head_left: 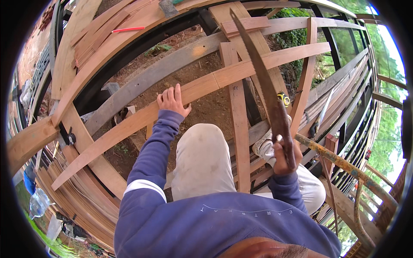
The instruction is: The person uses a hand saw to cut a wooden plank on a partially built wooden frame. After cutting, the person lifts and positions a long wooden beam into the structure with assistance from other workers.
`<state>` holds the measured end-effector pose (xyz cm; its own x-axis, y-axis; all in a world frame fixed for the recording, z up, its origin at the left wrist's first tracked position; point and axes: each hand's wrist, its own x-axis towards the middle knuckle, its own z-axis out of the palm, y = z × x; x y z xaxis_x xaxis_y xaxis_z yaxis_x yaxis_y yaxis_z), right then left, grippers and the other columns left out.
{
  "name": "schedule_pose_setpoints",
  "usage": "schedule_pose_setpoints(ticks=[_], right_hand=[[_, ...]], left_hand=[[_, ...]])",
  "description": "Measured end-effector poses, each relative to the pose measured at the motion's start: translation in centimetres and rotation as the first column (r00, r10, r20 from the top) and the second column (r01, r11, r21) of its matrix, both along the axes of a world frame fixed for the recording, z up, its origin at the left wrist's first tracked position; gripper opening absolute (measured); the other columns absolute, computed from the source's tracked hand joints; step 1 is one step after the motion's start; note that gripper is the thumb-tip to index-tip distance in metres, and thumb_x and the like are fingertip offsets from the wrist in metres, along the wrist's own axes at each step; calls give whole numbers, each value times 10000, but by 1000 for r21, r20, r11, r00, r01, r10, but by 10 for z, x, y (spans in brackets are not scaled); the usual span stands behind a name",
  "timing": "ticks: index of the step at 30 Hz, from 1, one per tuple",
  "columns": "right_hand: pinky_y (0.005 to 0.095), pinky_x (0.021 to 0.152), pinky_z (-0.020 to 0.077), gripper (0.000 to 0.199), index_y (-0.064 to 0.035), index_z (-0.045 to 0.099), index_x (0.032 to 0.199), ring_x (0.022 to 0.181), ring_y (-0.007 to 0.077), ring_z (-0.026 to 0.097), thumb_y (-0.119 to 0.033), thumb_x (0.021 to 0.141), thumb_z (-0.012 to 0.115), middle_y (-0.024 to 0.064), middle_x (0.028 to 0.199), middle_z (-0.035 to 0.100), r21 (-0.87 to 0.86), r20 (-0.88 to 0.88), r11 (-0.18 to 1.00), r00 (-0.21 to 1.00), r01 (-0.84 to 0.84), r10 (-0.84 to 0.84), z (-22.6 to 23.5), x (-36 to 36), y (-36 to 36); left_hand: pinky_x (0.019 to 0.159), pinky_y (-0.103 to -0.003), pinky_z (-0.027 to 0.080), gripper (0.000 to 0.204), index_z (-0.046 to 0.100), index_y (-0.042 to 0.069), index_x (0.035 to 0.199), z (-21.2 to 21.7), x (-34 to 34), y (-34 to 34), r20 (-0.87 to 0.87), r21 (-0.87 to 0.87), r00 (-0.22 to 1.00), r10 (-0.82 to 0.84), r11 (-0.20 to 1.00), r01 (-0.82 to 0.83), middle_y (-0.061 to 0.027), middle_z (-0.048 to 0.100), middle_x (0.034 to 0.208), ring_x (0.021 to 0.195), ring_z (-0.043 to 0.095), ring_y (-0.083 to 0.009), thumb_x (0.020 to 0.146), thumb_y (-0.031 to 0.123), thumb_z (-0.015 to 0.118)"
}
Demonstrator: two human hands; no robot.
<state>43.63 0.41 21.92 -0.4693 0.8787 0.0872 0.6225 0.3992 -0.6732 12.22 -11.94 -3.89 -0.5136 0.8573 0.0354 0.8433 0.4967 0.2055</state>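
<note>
A long reddish-brown wooden plank [195, 90] runs slantwise in front of me across other boards. My left hand [173, 101] lies over it, fingers across its top and thumb by its near edge, holding it. Right of that hand, a thin dark line crosses the plank. My right hand [285, 158] is closed round the handle of a handsaw [263, 71]. The saw's long brown blade points up and away, passing over the plank in the picture; I cannot tell whether it touches. A yellow and black tape measure [284, 99] shows beside the blade.
A red pencil [128, 29] lies on boards at the far left, near a grey metal tool head [168, 7]. Stacked planks [71, 202] lie at left, near a clear plastic bottle [39, 203]. A rusty pipe rail [344, 165] stands at right. Bare soil [202, 109] shows between the beams.
</note>
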Motion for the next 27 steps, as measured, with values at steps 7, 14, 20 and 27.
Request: schedule_pose_setpoints(ticks=[7,14,20,27], right_hand=[[268,533,392,96,14,640,876,566,103,521,-77,880,670,37,665,594,-137,50,976,985,172,-166,51,50,13],[243,503,346,141,2,612,838,538,87,484,-112,904,661,38,649,598,-244,-61,930,953,275,-297,19,42,6],[243,513,349,136,15,616,862,549,86,484,-110,908,643,51,671,607,-235,-10,937,963,258,-268,18,35,4],[296,593,450,116,49,678,927,650,125,579,-51,871,668,64,743,634,-302,-37,912,953,276,-301,33,15,-5]], left_hand=[[1008,-466,524,923,487,55,1382,55,-69,62,516,-638,853,77,699,323,-196,628,1275,1191,632,-378,667,491,875],[911,-446,536,918,533,121,1357,20,-9,11,82,-223,995,-56,972,73,-125,636,1130,1028,644,-311,592,437,930],[925,-459,512,960,543,139,1356,6,4,-8,-41,-83,998,-41,996,37,-106,619,1171,1065,621,-306,528,394,955],[902,-453,540,869,562,126,1295,16,-16,5,93,-142,994,-56,988,69,-127,649,1161,1039,650,-317,567,410,941]])
